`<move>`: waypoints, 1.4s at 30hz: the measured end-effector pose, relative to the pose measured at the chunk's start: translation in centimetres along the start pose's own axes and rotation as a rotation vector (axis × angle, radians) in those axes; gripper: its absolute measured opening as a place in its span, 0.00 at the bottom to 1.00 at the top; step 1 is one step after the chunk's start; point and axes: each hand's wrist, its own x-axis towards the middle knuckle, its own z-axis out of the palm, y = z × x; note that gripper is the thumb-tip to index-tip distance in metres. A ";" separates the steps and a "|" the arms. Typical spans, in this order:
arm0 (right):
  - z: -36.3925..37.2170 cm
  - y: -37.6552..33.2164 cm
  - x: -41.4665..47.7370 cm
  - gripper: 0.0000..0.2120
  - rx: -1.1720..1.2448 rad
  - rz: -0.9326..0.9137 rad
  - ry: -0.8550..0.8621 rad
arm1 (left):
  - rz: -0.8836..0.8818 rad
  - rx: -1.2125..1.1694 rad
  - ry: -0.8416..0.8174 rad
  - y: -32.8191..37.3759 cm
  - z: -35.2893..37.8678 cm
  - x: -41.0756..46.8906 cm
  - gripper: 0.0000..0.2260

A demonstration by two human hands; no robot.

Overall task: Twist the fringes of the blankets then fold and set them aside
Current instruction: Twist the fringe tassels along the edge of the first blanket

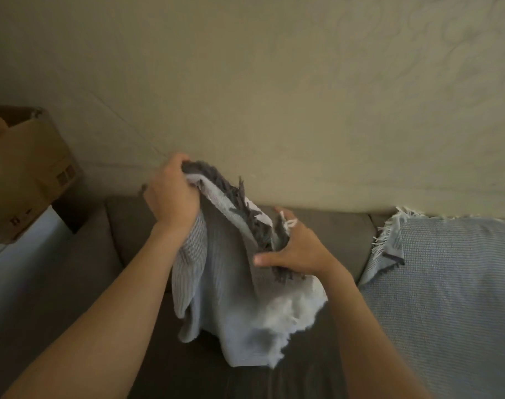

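**While we hold the blanket (231,283) up over the sofa (130,226), its fringed edge is bunched in our grip**

Where the dark grey fringe (239,197) runs along the top edge, our left hand (172,194) has its fingers clenched round a bunch of cloth at the higher end, knuckles toward us. Our right hand (295,249) grasps the lower end of the same edge, thumb stretched across the front of the fabric, the other fingers curled behind it among the tassels. Between the two hands the edge slants down from left to right. The rest of the blanket, pale grey-blue and ribbed, hangs in loose folds below, low over the brown seat. A second blanket (447,283), pale blue, lies spread over the right part of the sofa, its white-fringed corner turned over near the backrest, apart from the one we hold. A cardboard box (29,174) stands at the left, beside the sofa.
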 end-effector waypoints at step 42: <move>0.2 3.8 3.0 0.17 -0.715 0.182 0.248 | 0.404 0.277 0.033 -2.1 0.2 0.8 0.17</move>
